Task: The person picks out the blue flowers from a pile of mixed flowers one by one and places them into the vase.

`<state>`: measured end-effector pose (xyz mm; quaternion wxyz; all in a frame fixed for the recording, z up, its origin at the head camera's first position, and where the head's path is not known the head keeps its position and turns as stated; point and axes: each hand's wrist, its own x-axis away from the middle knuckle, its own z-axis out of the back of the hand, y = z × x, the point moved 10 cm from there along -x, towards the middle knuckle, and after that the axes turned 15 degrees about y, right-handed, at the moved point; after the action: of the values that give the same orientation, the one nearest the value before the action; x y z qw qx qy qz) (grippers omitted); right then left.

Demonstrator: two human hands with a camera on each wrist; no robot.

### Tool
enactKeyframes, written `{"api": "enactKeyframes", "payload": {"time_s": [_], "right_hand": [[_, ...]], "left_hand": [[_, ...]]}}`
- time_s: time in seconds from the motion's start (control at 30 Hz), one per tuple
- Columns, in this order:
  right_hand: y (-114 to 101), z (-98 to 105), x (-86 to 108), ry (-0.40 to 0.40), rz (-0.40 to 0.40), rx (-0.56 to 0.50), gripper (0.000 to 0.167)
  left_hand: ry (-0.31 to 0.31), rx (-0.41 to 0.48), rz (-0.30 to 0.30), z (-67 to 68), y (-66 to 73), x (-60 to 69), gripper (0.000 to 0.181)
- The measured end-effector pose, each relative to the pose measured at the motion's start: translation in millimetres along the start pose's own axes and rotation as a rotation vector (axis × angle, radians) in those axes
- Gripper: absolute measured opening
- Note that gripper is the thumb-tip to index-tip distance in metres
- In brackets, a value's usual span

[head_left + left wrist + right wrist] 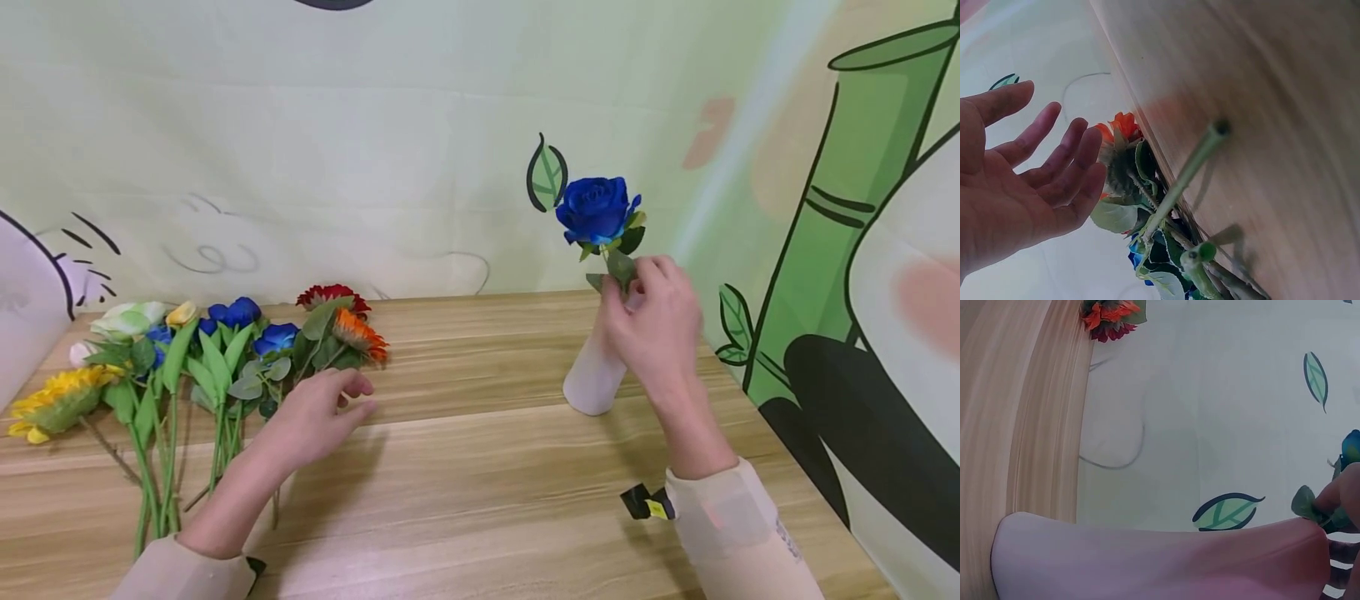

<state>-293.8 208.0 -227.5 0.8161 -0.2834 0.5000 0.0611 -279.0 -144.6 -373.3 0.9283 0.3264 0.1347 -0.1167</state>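
Note:
A blue rose (596, 210) stands upright in a white vase (594, 379) at the right of the table. At the vase's mouth my right hand (656, 321) pinches the rose's stem and leaves. In the right wrist view the vase (1160, 562) fills the bottom, with fingers (1341, 494) at its mouth by a green leaf (1303, 501). My left hand (318, 417) hovers beside the laid-out flowers, fingers loosely bent and holding nothing. The left wrist view shows that hand (1035, 169) near an orange flower (1125, 127) and several stems.
At the left of the table lie a sunflower (63, 400), a white flower (129, 319), blue roses (276, 338), a red flower (333, 298) and an orange one (360, 333). A printed cloth (300, 167) hangs behind the table. A black tag with yellow is at the right sleeve (738, 525).

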Motion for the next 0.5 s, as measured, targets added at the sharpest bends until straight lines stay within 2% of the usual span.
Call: {"api": "enactKeyframes", "payload": {"time_s": [0.1,0.3,0.4,0.5], "right_hand": [[-0.2,3.0,-1.7,0.013,0.010,0.036,0.022],[4.0,1.8,-1.5,-0.022,-0.013,0.093,0.024],[4.6,0.0,-0.4,-0.058,-0.013,0.123,0.032],[5.1,-4.6,2.0,-0.128,-0.020,0.158,0.040]], "left_hand": [[-0.002,0.001,0.005,0.4,-0.5,0.0,0.022],[-0.007,0.009,0.013,0.7,-1.1,0.7,0.023],[-0.008,0.012,0.011,1.1,-1.1,0.9,0.023],[-0.009,0.010,0.012,1.7,-1.0,1.2,0.023]]}}
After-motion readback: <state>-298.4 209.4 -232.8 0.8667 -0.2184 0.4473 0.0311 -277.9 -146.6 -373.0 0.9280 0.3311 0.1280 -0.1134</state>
